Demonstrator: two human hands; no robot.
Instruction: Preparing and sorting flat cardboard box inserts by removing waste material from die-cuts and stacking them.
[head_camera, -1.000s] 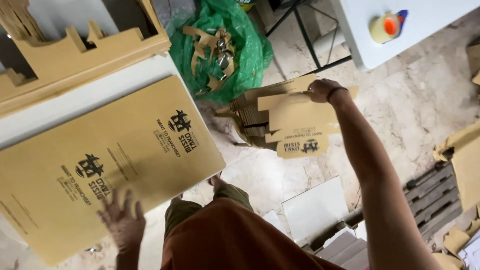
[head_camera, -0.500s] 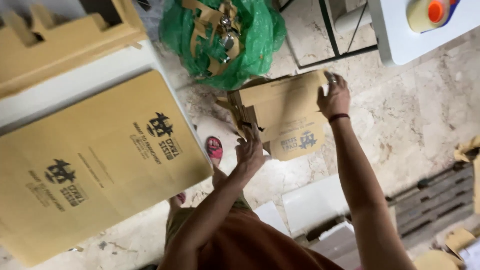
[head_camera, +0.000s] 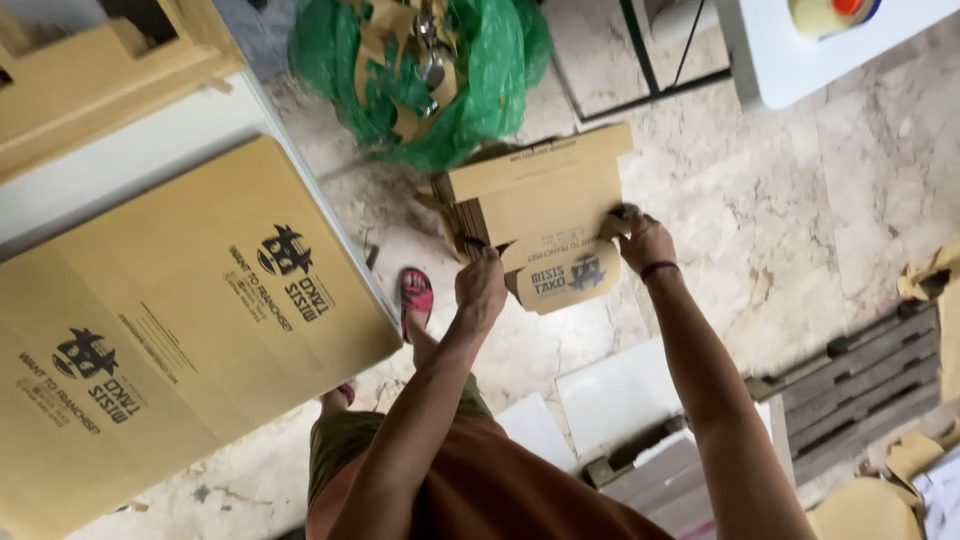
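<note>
Gripping a flat cardboard box blank (head_camera: 545, 215) off the stack on the marble floor (head_camera: 850, 200), both hands are closing on it — left hand (head_camera: 482, 285) at its near-left edge, right hand (head_camera: 645, 240) pinching the near-right corner. Green bag (head_camera: 420, 70) just behind. Risk: flap w/ print is hanging loose — could crease or slip.

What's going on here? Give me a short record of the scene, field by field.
Left hand: left hand grips the near left edge of the flat cardboard stack
Right hand: right hand grips the same stack's near right edge
Stack position: on the marble floor, in front of the person
Behind the stack: green plastic bag holding cardboard scraps
Left side: large printed cardboard sheet lying on a white table
Near foot: red sandal
Right side: wooden pallet
</note>
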